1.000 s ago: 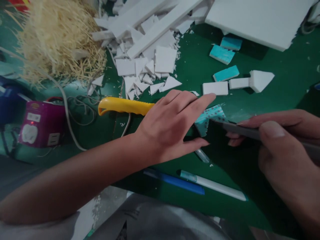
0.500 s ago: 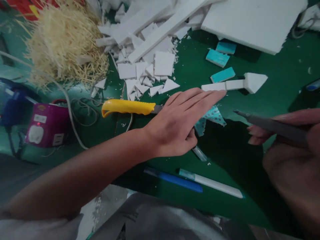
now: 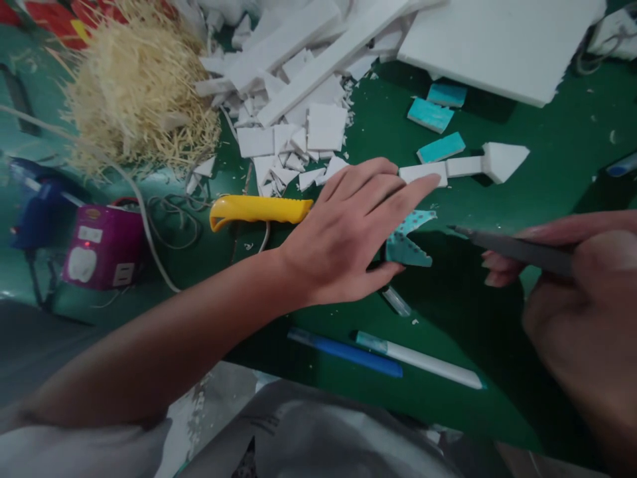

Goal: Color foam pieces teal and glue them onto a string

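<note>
My left hand (image 3: 343, 236) reaches across the table, its thumb and fingers around a teal foam piece (image 3: 408, 245) with dark dots and a notched end. Part of that piece is hidden beneath the palm. My right hand (image 3: 577, 285) grips a dark grey marker (image 3: 522, 252), its tip pointing left toward the dotted piece and apart from it. Beside my left hand lies a yellow-handled cutter knife (image 3: 261, 210), its blade end covered by the hand. White foam pieces (image 3: 465, 167), one with a pointed head, lie in a row just beyond my fingers.
Teal-painted blocks (image 3: 441, 147) and a white foam slab (image 3: 497, 46) lie farther back. Foam scraps (image 3: 326, 126) and straw (image 3: 144, 93) are heaped behind. A purple power box (image 3: 102, 245), cords and a blue glue gun (image 3: 37, 202) stand left. Near the front edge lie a blue marker (image 3: 348, 354) and a white marker (image 3: 428, 364).
My left thumb has stretched out along the dotted piece, which has turned and shows more of itself. My right hand and the marker have shifted slightly left.
</note>
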The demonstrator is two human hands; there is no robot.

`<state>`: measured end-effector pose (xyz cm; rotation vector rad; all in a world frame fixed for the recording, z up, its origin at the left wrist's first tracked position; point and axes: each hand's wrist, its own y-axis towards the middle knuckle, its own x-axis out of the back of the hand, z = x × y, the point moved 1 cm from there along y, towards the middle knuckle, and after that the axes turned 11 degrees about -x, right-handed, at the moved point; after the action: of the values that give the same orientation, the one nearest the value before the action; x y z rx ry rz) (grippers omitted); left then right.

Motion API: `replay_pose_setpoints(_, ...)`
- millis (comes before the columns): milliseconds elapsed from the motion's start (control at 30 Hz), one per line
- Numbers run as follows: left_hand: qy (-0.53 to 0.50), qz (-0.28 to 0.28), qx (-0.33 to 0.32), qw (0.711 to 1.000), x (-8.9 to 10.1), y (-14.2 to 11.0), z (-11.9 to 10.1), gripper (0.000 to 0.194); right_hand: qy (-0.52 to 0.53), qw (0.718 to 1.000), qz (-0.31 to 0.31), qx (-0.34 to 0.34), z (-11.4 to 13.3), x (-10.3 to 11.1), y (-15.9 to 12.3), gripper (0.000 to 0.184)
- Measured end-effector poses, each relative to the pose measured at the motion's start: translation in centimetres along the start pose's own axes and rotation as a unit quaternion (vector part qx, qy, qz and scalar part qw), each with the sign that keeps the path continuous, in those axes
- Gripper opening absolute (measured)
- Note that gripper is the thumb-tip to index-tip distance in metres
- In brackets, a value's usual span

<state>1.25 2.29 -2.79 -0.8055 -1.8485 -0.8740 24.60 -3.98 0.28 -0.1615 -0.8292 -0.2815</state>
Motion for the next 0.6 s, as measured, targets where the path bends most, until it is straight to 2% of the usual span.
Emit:
replay_pose_setpoints(100,0.006,-0.021,-0.005,1.0,-0.1,-0.4,0.4,0.072,-0.013,0.999,0.012,-0.038,0.2,-0.2,0.0,0.029)
replay_pose_setpoints(200,-0.006,-0.04,-0.036,0.999,-0.2,-0.6,0.6,0.064,0.022,0.998,0.036,-0.054,0.6,-0.5,0.0,0.029)
replay_pose_setpoints(333,-0.009,-0.045,-0.04,0.998,0.0,-0.7,0.8,0.056,0.031,0.996,0.049,-0.068,0.9,-0.7,0.2,0.026)
replay_pose_setpoints(500,-0.011,-0.039,-0.032,0.999,0.0,-0.8,0.9,0.058,-0.01,0.996,0.058,-0.07,1.1,-0.4,0.0,0.022)
replay_pose_setpoints(600,-0.011,-0.034,-0.028,0.999,0.1,-1.0,1.1,0.059,-0.029,0.996,0.067,-0.053,0.5,0.0,-0.1,0.029)
